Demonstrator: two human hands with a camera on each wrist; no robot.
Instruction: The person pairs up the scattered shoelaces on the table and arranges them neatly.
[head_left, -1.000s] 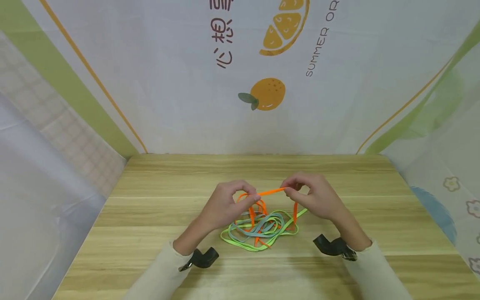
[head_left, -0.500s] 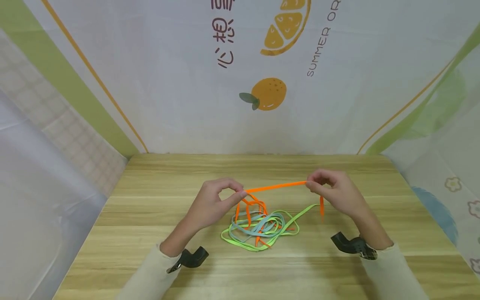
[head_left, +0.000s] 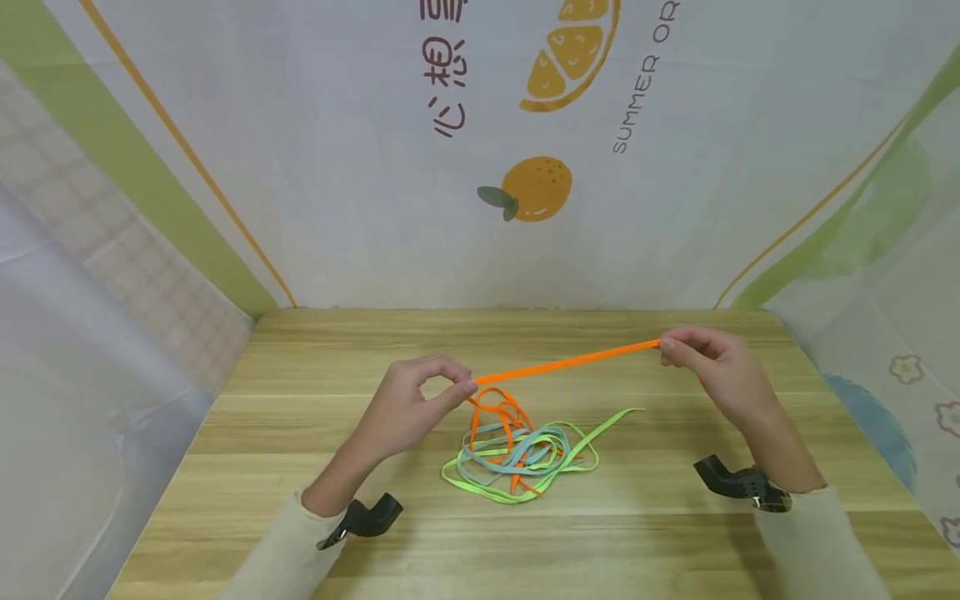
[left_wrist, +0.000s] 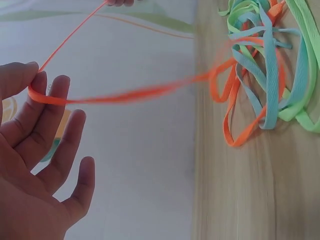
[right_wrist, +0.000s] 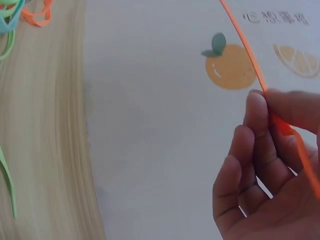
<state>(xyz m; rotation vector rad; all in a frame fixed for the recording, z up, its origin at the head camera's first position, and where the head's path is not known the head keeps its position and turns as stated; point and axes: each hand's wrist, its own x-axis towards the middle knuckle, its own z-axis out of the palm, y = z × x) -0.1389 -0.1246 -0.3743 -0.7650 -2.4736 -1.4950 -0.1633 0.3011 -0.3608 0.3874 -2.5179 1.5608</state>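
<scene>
A flat orange shoelace [head_left: 566, 363] is stretched taut between both hands, above the table. My left hand [head_left: 422, 402] pinches it between thumb and index finger; in the left wrist view the other fingers of that hand are spread. From there the orange lace [left_wrist: 150, 93] runs down into the tangle. My right hand [head_left: 723, 375] pinches the lace near one end, and its tail [right_wrist: 304, 156] hangs across the palm in the right wrist view. Below lies a loose tangle of orange, light blue lace [head_left: 517, 458] and yellow-green lace [head_left: 603, 425].
The wooden table [head_left: 300, 467] carries the tangle near its middle. Behind it hangs a white cloth [head_left: 375, 208] printed with oranges and lettering. More cloth hangs at both sides. A black camera mount [head_left: 375, 515] is strapped to each wrist.
My right hand has moved right and slightly away, my left hand a little to the left. The orange stretch between them has grown longer, and its right end has come clear of the tangle.
</scene>
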